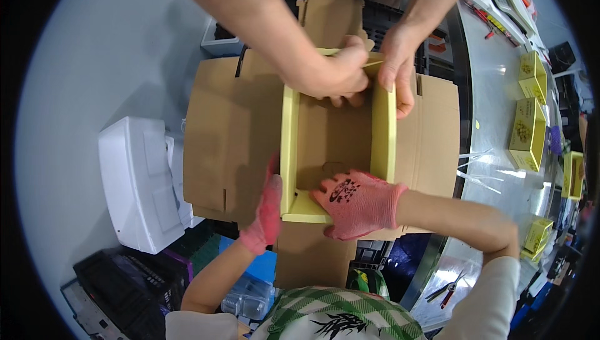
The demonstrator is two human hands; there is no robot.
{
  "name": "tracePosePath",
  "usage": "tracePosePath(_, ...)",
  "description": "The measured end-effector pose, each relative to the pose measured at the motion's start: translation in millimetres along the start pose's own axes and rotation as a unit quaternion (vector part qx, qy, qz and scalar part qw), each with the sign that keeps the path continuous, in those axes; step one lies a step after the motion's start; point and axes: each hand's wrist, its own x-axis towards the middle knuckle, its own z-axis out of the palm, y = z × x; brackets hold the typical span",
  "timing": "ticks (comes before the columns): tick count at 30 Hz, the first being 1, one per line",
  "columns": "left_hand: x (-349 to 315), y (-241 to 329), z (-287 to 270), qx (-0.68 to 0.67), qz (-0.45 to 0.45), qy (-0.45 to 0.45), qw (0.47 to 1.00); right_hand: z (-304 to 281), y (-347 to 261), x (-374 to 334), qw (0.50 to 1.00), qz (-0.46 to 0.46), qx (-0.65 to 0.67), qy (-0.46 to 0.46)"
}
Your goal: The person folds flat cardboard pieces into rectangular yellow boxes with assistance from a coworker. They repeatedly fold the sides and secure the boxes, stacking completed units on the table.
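Observation:
A yellow cardboard box [384, 146] with a plain brown inside stands with its top uncovered, in the middle of a larger, unfolded brown carton [234, 127]. Pink work gloves cover both my hands. My right hand [362, 204] grips the box's near wall, fingers reaching over the rim to the inside and thumb outside. Against the left outer wall lies my left hand [265, 218], its fingers stretched along it and partly hidden. Across from me, a co-worker's bare left hand [398, 65] holds the far right corner, while their other hand [337, 74] works at the far wall.
On the right runs a metal table [494, 146] with several small yellow boxes [528, 134], white strips [480, 171] and pliers [447, 290]. White foam containers [140, 184] stand at left on the floor. Near my left forearm are dark crates [125, 290] and clear plastic containers [247, 299].

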Motion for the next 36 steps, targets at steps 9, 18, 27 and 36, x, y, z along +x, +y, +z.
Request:
tracePosePath(9,13.4,-3.2,-0.4,-0.013,0.037,-0.073,0.997,-20.1,14.2,37.5,0.971,0.02,0.099,-0.217)
tracePosePath(18,14.7,-16.0,3.3,-0.019,-0.011,-0.064,0.998,-16.2,18.4,48.3,0.978,-0.068,0.073,-0.181)
tracePosePath(27,5.1,-3.0,7.2,-0.089,0.067,-0.065,0.992,22.0,-5.6,0.6,0.947,-0.112,-0.072,0.291)
tracePosePath(36,-3.7,-5.7,-41.7,-0.053,0.178,0.079,0.98,136.1,65.6,-53.3,0.444,0.068,0.408,0.795)
